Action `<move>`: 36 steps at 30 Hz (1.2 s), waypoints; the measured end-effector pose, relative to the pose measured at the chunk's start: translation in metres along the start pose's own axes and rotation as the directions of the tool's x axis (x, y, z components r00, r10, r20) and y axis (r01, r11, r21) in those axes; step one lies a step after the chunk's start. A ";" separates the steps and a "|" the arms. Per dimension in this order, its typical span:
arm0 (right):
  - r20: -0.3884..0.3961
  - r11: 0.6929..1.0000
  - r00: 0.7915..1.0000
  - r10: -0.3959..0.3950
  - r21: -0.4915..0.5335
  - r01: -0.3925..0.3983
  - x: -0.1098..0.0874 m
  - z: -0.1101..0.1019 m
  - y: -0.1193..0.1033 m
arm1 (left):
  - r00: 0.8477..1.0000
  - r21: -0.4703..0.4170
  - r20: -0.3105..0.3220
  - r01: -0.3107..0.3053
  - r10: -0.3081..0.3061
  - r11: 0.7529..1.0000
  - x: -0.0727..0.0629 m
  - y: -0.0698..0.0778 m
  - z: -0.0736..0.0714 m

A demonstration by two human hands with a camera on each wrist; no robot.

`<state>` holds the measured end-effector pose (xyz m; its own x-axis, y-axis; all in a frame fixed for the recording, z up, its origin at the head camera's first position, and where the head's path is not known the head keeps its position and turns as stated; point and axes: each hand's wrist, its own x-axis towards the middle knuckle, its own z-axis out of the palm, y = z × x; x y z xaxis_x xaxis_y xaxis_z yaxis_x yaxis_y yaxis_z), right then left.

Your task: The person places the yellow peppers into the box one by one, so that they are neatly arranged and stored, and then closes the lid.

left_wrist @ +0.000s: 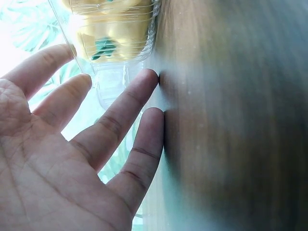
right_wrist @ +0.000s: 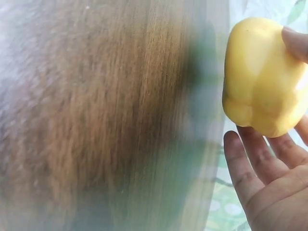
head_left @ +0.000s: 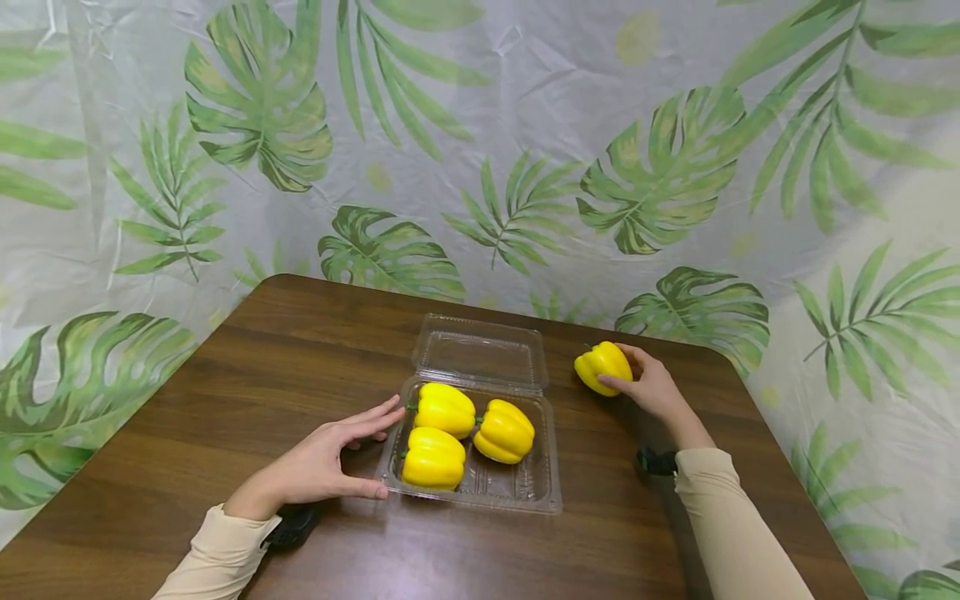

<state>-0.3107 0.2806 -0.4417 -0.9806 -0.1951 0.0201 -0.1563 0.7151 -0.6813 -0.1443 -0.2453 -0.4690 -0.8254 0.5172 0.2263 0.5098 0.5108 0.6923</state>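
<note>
Three yellow bell peppers lie in a clear plastic clamshell container [head_left: 517, 498] on the table: a back left pepper [head_left: 446, 410], a front left pepper [head_left: 433, 459] and a right-hand pepper [head_left: 506, 432]. The container's lid [head_left: 480, 350] is folded back, away from the person. With fingers spread, my left hand [head_left: 322, 462] is at the container's left side; in the left wrist view its fingertips [left_wrist: 150, 77] are close to the clear wall. My right hand [head_left: 656, 387] holds another yellow bell pepper [head_left: 602, 368] between thumb and fingers, right of the lid. That pepper appears raised off the table in the right wrist view.
The dark wooden table [head_left: 600, 525] extends around the container, its far edge close behind the lid. Behind it hangs a pale curtain [head_left: 525, 108] printed with green leaves. Dark bands are around both wrists.
</note>
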 end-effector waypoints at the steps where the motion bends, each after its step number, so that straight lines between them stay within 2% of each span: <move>1: 0.004 1.000 1.000 -0.001 0.002 0.001 -0.001 0.000 0.000 | 1.000 0.002 0.000 -0.001 0.001 1.000 0.000 0.000 0.000; 13: 0.030 1.000 0.999 -0.024 0.018 0.024 -0.021 -0.005 -0.013 | 1.000 0.010 0.005 0.002 -0.002 1.000 0.000 -0.001 0.000; 36: 0.115 0.985 0.978 -0.173 0.042 0.169 -0.064 -0.013 -0.048 | 1.000 0.006 -0.001 0.006 -0.006 1.000 0.001 0.000 0.000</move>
<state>-0.2418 0.2672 -0.4011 -0.9185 -0.3919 0.0533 -0.3149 0.6430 -0.6982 -0.1446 -0.2448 -0.4685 -0.8286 0.5137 0.2225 0.5062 0.5178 0.6897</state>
